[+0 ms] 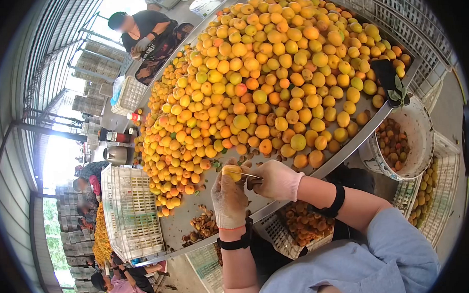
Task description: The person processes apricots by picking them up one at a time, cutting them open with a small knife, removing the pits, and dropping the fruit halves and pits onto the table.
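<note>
Left hand (229,199) clamps one apricot (231,172) over the table (356,138); right hand (278,180), closed, grips a knife (250,175) that touches the apricot. Past them I see the apricot pile (253,89), then, across the table, a co-worker (147,33)

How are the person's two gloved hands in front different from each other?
The left hand holds a yellow-orange fruit, while the right hand grips a thin metal tool. The left hand points up the picture; the right hand points sideways, toward the left one. The left glove's cuff has an orange edge; the right glove's cuff looks pinkish white. Both gloves are pale, and each arm wears a black band.
</note>
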`<state>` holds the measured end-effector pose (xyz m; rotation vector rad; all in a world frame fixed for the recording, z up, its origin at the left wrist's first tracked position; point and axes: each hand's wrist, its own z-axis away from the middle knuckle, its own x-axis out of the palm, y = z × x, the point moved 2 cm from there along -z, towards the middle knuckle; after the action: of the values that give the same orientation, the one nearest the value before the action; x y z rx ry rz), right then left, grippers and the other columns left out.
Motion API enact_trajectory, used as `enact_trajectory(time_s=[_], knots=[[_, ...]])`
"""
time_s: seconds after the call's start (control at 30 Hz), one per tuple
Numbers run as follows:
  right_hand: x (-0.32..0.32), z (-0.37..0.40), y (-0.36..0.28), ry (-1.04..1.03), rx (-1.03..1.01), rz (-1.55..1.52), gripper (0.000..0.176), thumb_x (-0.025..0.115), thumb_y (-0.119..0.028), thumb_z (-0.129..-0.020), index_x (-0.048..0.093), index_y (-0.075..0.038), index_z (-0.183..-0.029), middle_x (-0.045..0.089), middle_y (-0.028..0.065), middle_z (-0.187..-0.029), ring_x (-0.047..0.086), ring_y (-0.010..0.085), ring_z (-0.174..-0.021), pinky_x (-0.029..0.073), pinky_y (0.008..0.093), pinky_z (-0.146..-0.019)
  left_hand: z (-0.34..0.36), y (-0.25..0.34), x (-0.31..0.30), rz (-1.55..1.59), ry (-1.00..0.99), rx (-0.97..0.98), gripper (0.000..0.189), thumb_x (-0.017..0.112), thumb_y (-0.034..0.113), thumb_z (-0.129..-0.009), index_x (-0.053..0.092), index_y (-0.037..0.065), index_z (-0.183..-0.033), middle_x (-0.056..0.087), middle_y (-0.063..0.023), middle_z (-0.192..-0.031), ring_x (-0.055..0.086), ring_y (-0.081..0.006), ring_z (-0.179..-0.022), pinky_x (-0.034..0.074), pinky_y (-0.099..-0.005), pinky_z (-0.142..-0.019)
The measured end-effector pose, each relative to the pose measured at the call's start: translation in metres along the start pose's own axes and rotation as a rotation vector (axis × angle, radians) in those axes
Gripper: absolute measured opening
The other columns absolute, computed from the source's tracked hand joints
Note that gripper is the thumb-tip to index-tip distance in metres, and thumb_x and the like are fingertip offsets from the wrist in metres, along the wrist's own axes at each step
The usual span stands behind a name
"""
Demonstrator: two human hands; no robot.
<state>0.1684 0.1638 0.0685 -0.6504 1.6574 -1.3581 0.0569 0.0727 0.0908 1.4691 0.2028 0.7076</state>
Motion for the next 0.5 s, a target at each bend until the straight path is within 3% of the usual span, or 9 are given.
enact_trajectory(time_s=[0.13, 0.2, 0.23, 0.3, 0.37, 0.4, 0.47, 0.5], knots=[[0.004, -0.005, 0.002, 0.007, 0.025, 0.17, 0.017, 0.055, -0.017, -0.08, 0.066, -0.004, -0.085, 0.064, 0.0184, -0.077, 0.062, 0.036, -0.073, 0.05, 0.0425, -0.066, 0.007, 0.008, 0.016, -0.232, 0.061, 0.034, 0.051, 0.061, 0.031, -0.092, 0.049, -0.006, -0.124, 0.064, -0.0123, -0.104, 0.061, -0.0209, -0.098, 0.046, -0.0271, -0.087], [0.003, -0.007, 0.004, -0.017, 0.058, 0.199, 0.019, 0.052, -0.018, -0.081, 0.067, -0.006, -0.085, 0.064, 0.0188, -0.079, 0.062, 0.0379, -0.075, 0.049, 0.0453, -0.067, 0.008, 0.011, 0.02, -0.768, -0.019, 0.147, 0.046, 0.065, 0.022, -0.089, 0.051, -0.005, -0.125, 0.064, -0.009, -0.102, 0.06, -0.0146, -0.093, 0.048, -0.0252, -0.083], [0.01, -0.009, 0.011, -0.029, 0.036, 0.229, 0.017, 0.055, -0.018, -0.081, 0.065, -0.004, -0.082, 0.064, 0.0177, -0.077, 0.062, 0.0371, -0.072, 0.05, 0.0439, -0.066, 0.009, 0.01, 0.022, -0.765, -0.019, 0.147, 0.046, 0.065, 0.022, -0.089, 0.051, -0.005, -0.125, 0.064, -0.009, -0.102, 0.06, -0.0146, -0.093, 0.048, -0.0252, -0.083], [0.018, -0.014, 0.022, -0.033, 0.01, 0.265, 0.016, 0.059, -0.019, -0.08, 0.063, -0.003, -0.08, 0.065, 0.0166, -0.075, 0.062, 0.0363, -0.07, 0.05, 0.0425, -0.064, 0.007, 0.008, 0.026, -0.71, 0.07, 0.127, 0.044, 0.067, 0.005, -0.08, 0.054, -0.005, -0.122, 0.064, -0.0048, -0.095, 0.057, -0.0079, -0.084, 0.048, -0.022, -0.076], [0.021, -0.014, 0.019, -0.078, -0.182, 0.177, 0.016, 0.06, -0.018, -0.08, 0.064, -0.003, -0.081, 0.065, 0.0131, -0.07, 0.063, 0.0296, -0.065, 0.05, 0.0397, -0.061, 0.004, 0.006, 0.018, -0.783, 0.073, 0.099, 0.044, 0.068, 0.004, -0.078, 0.057, -0.004, -0.119, 0.064, -0.0041, -0.094, 0.058, -0.0079, -0.083, 0.048, -0.022, -0.075], [0.015, -0.011, 0.014, -0.077, -0.183, 0.181, 0.016, 0.06, -0.018, -0.08, 0.064, -0.003, -0.081, 0.065, 0.0131, -0.07, 0.063, 0.0296, -0.065, 0.05, 0.0397, -0.061, 0.001, 0.007, 0.015, -0.861, 0.076, 0.066, 0.044, 0.069, 0.003, -0.075, 0.059, -0.003, -0.117, 0.063, -0.0033, -0.092, 0.058, -0.008, -0.082, 0.049, -0.0219, -0.073], [-0.003, 0.0, -0.005, -0.324, 0.271, -0.191, 0.019, 0.056, -0.018, -0.079, 0.064, -0.002, -0.075, 0.063, 0.0173, -0.069, 0.063, 0.0315, -0.067, 0.049, 0.0393, -0.06, 0.005, 0.022, 0.021, -0.84, 0.047, 0.013, 0.043, 0.069, 0.003, -0.074, 0.061, -0.002, -0.115, 0.063, -0.0031, -0.091, 0.058, -0.0079, -0.082, 0.048, -0.0215, -0.073], [0.009, -0.002, 0.008, -0.328, 0.271, -0.184, 0.019, 0.056, -0.018, -0.079, 0.064, -0.002, -0.075, 0.063, 0.0173, -0.069, 0.063, 0.0315, -0.067, 0.049, 0.0393, -0.06, 0.007, 0.026, 0.023, -0.821, 0.021, -0.042, 0.041, 0.07, 0.003, -0.072, 0.062, -0.001, -0.113, 0.062, -0.0028, -0.089, 0.058, -0.0079, -0.082, 0.048, -0.0211, -0.072]])
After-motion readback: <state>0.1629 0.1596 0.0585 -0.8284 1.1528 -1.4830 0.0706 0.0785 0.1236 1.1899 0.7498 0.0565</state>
